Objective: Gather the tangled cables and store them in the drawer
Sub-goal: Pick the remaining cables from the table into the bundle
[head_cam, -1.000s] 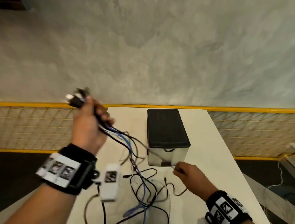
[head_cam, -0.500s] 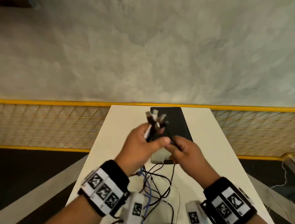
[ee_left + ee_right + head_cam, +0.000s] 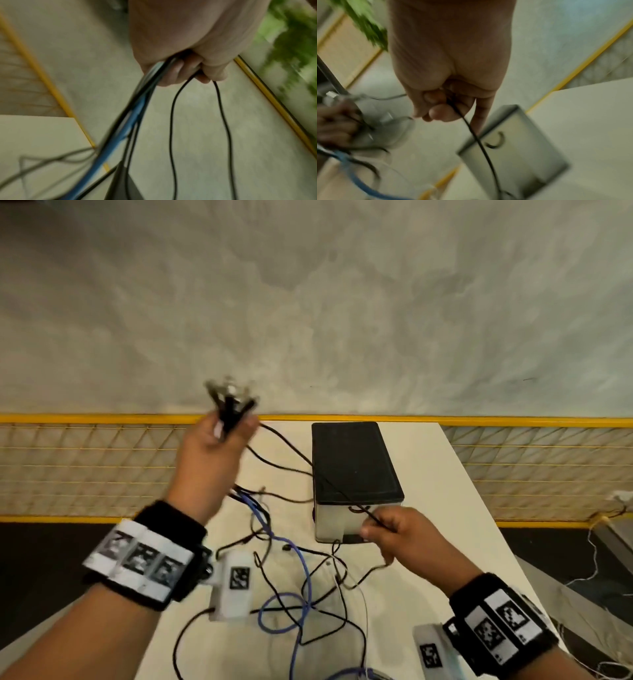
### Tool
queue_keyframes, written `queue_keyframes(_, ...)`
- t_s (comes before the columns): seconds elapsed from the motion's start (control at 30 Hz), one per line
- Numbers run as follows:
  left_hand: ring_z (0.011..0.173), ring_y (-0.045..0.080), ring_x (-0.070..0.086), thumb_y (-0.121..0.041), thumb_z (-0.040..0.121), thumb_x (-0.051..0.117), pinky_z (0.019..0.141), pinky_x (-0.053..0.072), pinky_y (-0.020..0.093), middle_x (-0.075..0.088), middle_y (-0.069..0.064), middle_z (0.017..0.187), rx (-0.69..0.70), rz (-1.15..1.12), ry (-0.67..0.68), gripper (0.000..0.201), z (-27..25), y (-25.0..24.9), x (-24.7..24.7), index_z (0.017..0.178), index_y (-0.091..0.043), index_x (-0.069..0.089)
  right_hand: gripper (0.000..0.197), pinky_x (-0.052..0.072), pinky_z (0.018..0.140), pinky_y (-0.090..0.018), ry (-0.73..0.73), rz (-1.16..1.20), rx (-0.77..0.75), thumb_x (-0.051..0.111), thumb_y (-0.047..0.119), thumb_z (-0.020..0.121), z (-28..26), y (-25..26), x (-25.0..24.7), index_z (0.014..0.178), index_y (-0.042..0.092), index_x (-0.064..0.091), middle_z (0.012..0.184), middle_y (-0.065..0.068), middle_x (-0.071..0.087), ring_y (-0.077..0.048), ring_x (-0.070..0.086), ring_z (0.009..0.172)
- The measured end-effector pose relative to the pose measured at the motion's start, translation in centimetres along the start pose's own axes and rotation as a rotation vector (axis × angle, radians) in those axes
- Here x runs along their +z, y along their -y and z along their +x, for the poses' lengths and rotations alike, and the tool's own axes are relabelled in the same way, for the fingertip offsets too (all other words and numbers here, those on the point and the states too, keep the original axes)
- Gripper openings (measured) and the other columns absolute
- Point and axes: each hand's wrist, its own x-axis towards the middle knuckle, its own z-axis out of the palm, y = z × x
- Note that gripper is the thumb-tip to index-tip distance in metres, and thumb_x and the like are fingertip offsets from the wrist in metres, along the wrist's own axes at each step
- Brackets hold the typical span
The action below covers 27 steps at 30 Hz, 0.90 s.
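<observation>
My left hand point(image 3: 222, 440) is raised over the table's left side and grips a bundle of cable ends, with their plugs point(image 3: 230, 400) sticking up above the fist. In the left wrist view its fingers point(image 3: 181, 67) curl round black cables and a blue cable point(image 3: 123, 129). My right hand point(image 3: 378, 527) pinches one black cable point(image 3: 335, 491) in front of the drawer box point(image 3: 356, 460); that cable runs across the black top to my left hand. The drawer front point(image 3: 513, 152) with its curved handle point(image 3: 496, 140) looks closed. The remaining tangled cables point(image 3: 301, 580) lie loose on the table.
The white table point(image 3: 445, 508) is narrow, and its left and right edges drop to a dark floor. A yellow mesh fence point(image 3: 85, 463) runs behind the table. Loose white wires point(image 3: 596, 556) lie on the floor at the right.
Half a second ago both hands met in front of the drawer box. They have since pulled apart: the left went up and left with the bundle, the right came down and nearer, drawing one black cable out.
</observation>
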Motion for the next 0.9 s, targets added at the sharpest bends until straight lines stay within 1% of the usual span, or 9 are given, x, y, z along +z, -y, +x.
queue_keyframes(0.03, 0.052, -0.008, 0.049, -0.033, 0.087, 0.067, 0.056, 0.04, 0.026, 0.065, -0.015, 0.056, -0.002, -0.019, -0.064, 0.021, 0.7, -0.4, -1.4, 0.106, -0.025, 0.069, 0.017, 0.046, 0.054, -0.019, -0.007, -0.028, 0.066, 0.063, 0.021, 0.09, -0.2, -1.9, 0.0, 0.076, 0.011, 0.063, 0.052, 0.006, 0.058, -0.007, 0.056, 0.047)
queue_keyframes(0.07, 0.06, -0.003, 0.054, -0.038, 0.084, 0.067, 0.059, 0.045, 0.031, 0.057, 0.018, 0.068, 0.002, -0.018, -0.1, 0.024, 1.3, -0.6, -2.8, 0.106, -0.028, 0.069, 0.019, 0.045, 0.053, -0.019, -0.028, -0.054, 0.13, 0.063, 0.022, 0.09, -0.5, -3.9, 0.0, 0.077, 0.009, 0.062, 0.052, 0.004, 0.058, -0.008, 0.056, 0.046)
queue_keyframes(0.1, 0.064, 0.003, 0.056, -0.04, 0.083, 0.068, 0.059, 0.048, 0.036, 0.068, 0.011, 0.071, 0.011, -0.02, -0.126, 0.02, 1.8, -0.6, -3.8, 0.1, -0.03, 0.069, 0.021, 0.045, 0.053, -0.019, -0.06, -0.078, 0.188, 0.064, 0.022, 0.09, -0.8, -5.8, -0.1, 0.075, 0.008, 0.061, 0.053, 0.002, 0.057, -0.009, 0.057, 0.046)
queue_keyframes(0.2, 0.053, 0.012, 0.035, -0.034, 0.084, 0.068, 0.051, 0.029, 0.029, 0.048, -0.009, 0.057, 0.014, -0.017, -0.162, 0.003, 2.3, -0.3, -5.6, 0.086, -0.031, 0.067, 0.025, 0.049, 0.059, -0.029, -0.155, -0.059, 0.328, 0.068, 0.022, 0.088, -1.6, -9.5, -0.4, 0.066, 0.015, 0.059, 0.055, 0.003, 0.057, -0.011, 0.06, 0.049)
queue_keyframes(0.33, 0.048, 0.011, 0.026, -0.026, 0.091, 0.065, 0.043, 0.023, 0.023, 0.032, -0.002, 0.063, -0.035, -0.057, -0.208, 0.01, 2.0, 1.0, -5.7, 0.081, -0.028, 0.063, 0.023, 0.044, 0.057, -0.029, -0.231, -0.096, 0.32, 0.074, 0.028, 0.082, -1.3, -9.8, -0.6, 0.065, 0.021, 0.061, 0.058, 0.0, 0.059, -0.017, 0.06, 0.052)
queue_keyframes(0.43, 0.044, 0.006, 0.029, -0.029, 0.092, 0.062, 0.04, 0.024, 0.02, 0.033, -0.004, 0.064, -0.06, -0.105, -0.323, 0.012, 1.9, 0.8, -7.1, 0.081, -0.027, 0.058, 0.019, 0.04, 0.057, -0.03, -0.457, -0.162, 0.28, 0.075, 0.027, 0.081, -1.6, -9.7, -2.8, 0.069, 0.019, 0.062, 0.065, -0.006, 0.065, -0.024, 0.06, 0.064)
queue_keyframes(0.53, 0.041, 0.003, 0.032, -0.036, 0.089, 0.062, 0.039, 0.026, 0.02, 0.036, -0.008, 0.061, -0.082, -0.146, -0.439, 0.015, 2.2, 0.7, -9.2, 0.079, -0.028, 0.056, 0.02, 0.042, 0.059, -0.029, -0.561, -0.193, 0.352, 0.072, 0.029, 0.085, -2.5, -10.4, -5.5, 0.073, 0.017, 0.062, 0.071, -0.003, 0.066, -0.019, 0.059, 0.068)
queue_keyframes(0.73, 0.049, 0.012, 0.027, -0.028, 0.085, 0.071, 0.041, 0.021, 0.023, 0.035, -0.002, 0.063, -0.069, -0.111, -0.235, 0.01, 1.1, 1.4, -7.5, 0.077, -0.028, 0.066, 0.029, 0.04, 0.058, -0.032, -0.519, -0.162, 0.469, 0.071, 0.038, 0.085, -1.9, -11.9, -4.4, 0.073, 0.013, 0.061, 0.068, -0.006, 0.063, -0.023, 0.058, 0.067)
queue_keyframes(0.9, 0.047, 0.015, 0.024, -0.026, 0.084, 0.073, 0.044, 0.02, 0.027, 0.036, -0.014, 0.049, -0.086, -0.032, -0.148, 0.007, 0.0, 2.5, -6.5, 0.078, -0.027, 0.069, 0.031, 0.037, 0.05, -0.028, -0.558, 0.049, 0.549, 0.067, 0.033, 0.089, -1.2, -12.0, -3.8, 0.082, 0.004, 0.061, 0.069, -0.012, 0.062, -0.024, 0.05, 0.056)
